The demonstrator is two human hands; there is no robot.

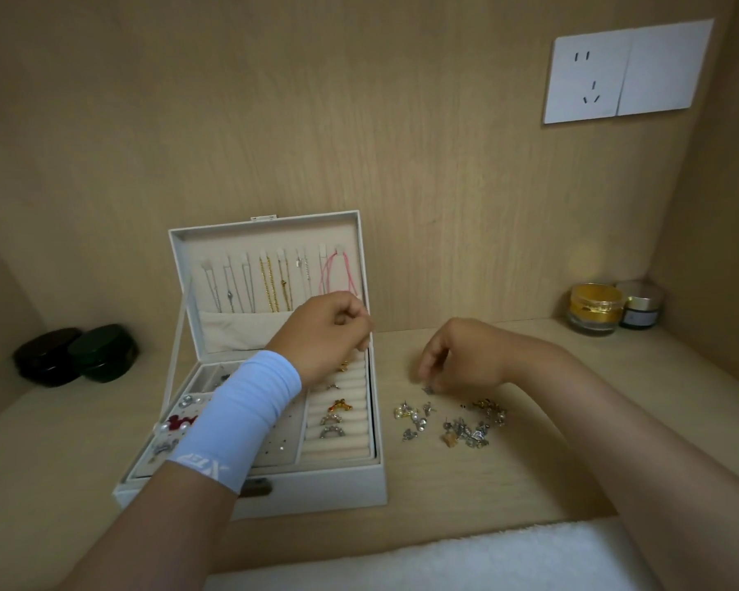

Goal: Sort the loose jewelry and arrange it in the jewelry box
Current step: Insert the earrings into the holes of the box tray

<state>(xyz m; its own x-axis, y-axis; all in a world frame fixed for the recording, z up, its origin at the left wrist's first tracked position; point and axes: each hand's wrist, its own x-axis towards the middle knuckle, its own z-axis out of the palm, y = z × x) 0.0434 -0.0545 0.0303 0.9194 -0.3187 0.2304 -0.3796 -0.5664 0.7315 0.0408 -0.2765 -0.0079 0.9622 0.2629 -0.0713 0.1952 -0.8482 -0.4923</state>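
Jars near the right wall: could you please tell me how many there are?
2: a gold jar in the back right corner, and a smaller dark jar just right of it. None seems hidden.

A home dressing nook: wood-panelled alcove (402, 142), wall socket (589, 76), cosmetic jars (596, 309), open jewelry box (274, 377).

Desk (530, 471), contents as found: jewelry box (274, 488) stood left of centre, its lid (269, 232) upright behind the tray. Necklaces (269, 283) hung side by side in the lid. Rings (338, 409) sat in the right-hand rolls, earrings (180, 420) on the panel left of them. Loose jewelry (449, 422) lay scattered on the desk right of the box. Left hand (325, 330) hung over the rings, right hand (457, 356) over the scatter's rear edge. Two cases (75, 356) sat far left, touching; two jars (615, 307) back right; wall socket (623, 72) above them; cloth (444, 560) along the front
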